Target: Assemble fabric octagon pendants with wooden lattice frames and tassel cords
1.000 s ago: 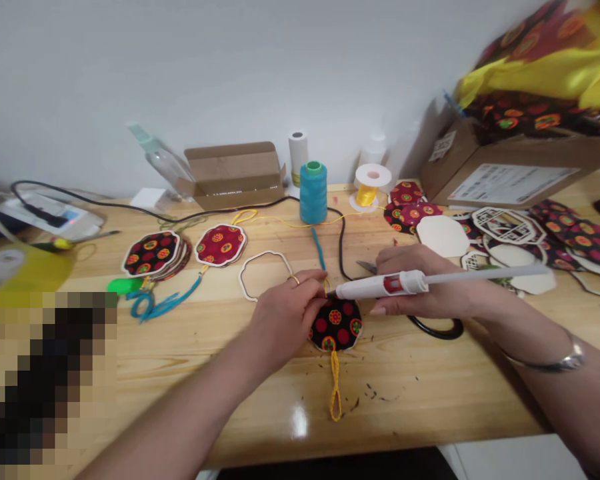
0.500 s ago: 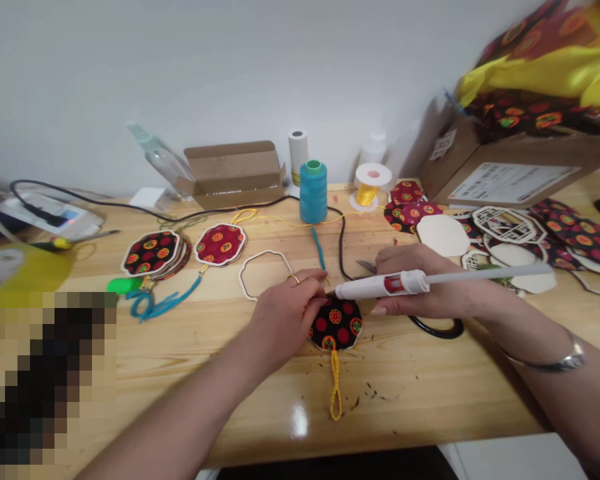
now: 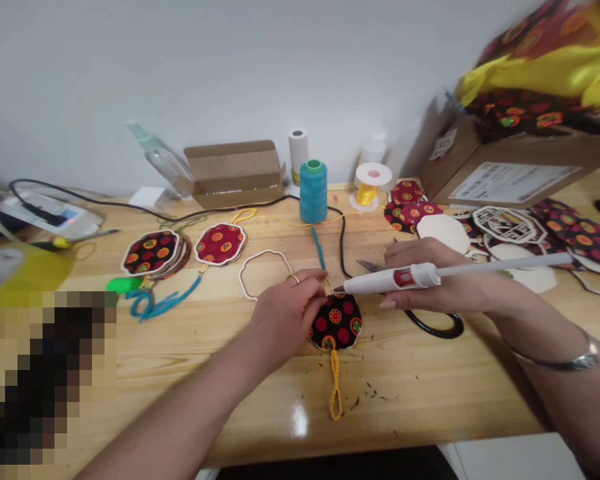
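A black patterned fabric piece (image 3: 336,323) with a scalloped pale edge lies on the table, its yellow braided loop (image 3: 335,390) pointing toward the front. My left hand (image 3: 293,310), with a ring on one finger, grips its upper left edge between closed fingers. In my right hand (image 3: 420,273) is a white glue pen (image 3: 393,279) with a red part and a long pale stick at its back. The dark tip of the pen is at the piece's top edge, beside a small yellow loop and a blue cord (image 3: 319,248). Whether the tip touches the fabric, I cannot tell.
Black-handled scissors (image 3: 443,330) lie under my right hand. A pale frame (image 3: 245,283) is left of my left hand. Behind stand a blue thread cone (image 3: 313,193) and a yellow spool (image 3: 367,193). Patterned pieces (image 3: 153,255) are stacked at left; a cardboard box (image 3: 510,160) is at right.
My right hand has moved a little to the right with the glue pen, and more of the scissors shows. My left hand and the black piece have stayed in place.
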{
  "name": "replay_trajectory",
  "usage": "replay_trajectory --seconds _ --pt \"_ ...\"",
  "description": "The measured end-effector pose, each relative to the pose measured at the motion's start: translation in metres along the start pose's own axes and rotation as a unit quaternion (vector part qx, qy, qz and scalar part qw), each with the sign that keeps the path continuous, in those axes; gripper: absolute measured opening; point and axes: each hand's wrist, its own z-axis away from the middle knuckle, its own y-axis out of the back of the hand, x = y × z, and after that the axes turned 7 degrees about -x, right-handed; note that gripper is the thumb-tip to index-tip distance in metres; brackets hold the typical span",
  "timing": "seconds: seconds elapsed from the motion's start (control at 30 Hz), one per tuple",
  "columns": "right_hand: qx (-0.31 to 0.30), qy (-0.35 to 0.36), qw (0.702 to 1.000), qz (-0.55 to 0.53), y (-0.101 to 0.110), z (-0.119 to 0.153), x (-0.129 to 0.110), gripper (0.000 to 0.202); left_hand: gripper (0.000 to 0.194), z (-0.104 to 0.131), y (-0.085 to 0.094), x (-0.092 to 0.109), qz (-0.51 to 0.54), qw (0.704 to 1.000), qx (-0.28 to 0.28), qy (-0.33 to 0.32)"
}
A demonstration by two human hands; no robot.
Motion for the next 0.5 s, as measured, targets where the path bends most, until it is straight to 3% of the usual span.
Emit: replay_trajectory --seconds 0.23,0.5 --pt "-0.02 -0.056 0.998 -0.011 -0.0048 -0.0036 -0.0039 0.044 0.013 0.0001 -0.0001 0.0007 -0.001 1.0 -0.001 0.006" --pt "-0.032 -0.05 0.998 -0.014 -0.0075 -0.0059 -0.0023 0.046 0.013 -0.0002 -0.0002 0.0013 -0.01 1.0 -0.007 0.005"
